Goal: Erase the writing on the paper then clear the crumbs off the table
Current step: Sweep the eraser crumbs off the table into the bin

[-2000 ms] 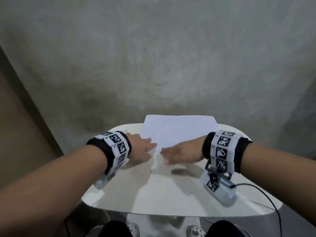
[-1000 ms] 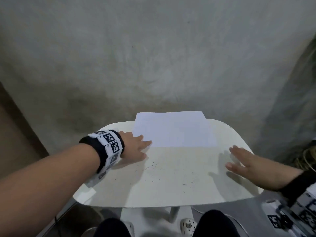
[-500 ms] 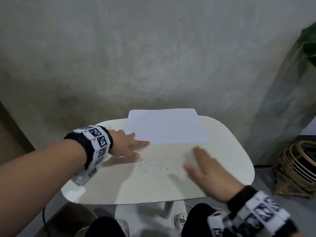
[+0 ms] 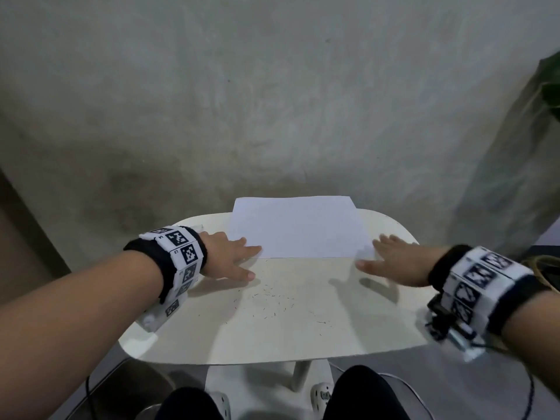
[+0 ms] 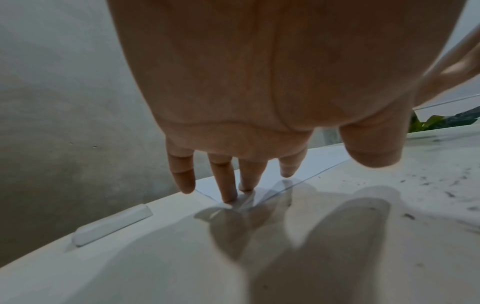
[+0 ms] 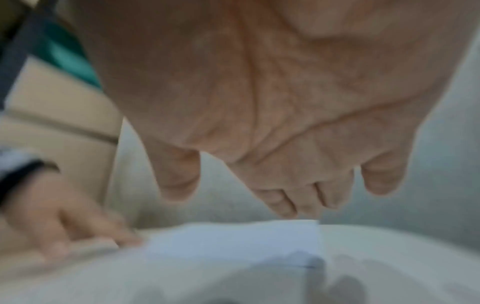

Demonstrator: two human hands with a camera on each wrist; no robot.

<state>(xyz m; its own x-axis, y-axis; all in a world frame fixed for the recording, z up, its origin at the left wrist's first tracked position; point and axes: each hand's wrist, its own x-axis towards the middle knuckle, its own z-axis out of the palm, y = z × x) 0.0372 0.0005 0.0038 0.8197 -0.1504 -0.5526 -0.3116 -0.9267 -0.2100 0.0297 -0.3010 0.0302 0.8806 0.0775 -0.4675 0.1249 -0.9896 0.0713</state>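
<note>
A blank white paper (image 4: 298, 227) lies at the far side of the small white table (image 4: 272, 338), its far edge over the rim. My left hand (image 4: 233, 256) rests flat with straight fingers (image 5: 228, 185) on the paper's near left corner (image 5: 207, 192). My right hand (image 4: 391, 262) hovers flat and empty at the paper's near right corner, fingers straight; its wrist view (image 6: 298, 185) is blurred. Dark eraser crumbs (image 4: 272, 298) are scattered on the tabletop in front of the paper, between my hands. A white eraser (image 5: 111, 225) lies near the table's left rim.
A grey wall (image 4: 272, 101) rises right behind the table. A green plant (image 4: 550, 83) and a woven basket (image 4: 545, 268) stand at the right. My knees (image 4: 360, 392) and shoes sit below the table's near edge, with a cable on the floor.
My right hand swept across the crumbs, swung off to the right edge and down near my knee, then came back up to the paper's right corner. The left hand stayed put.
</note>
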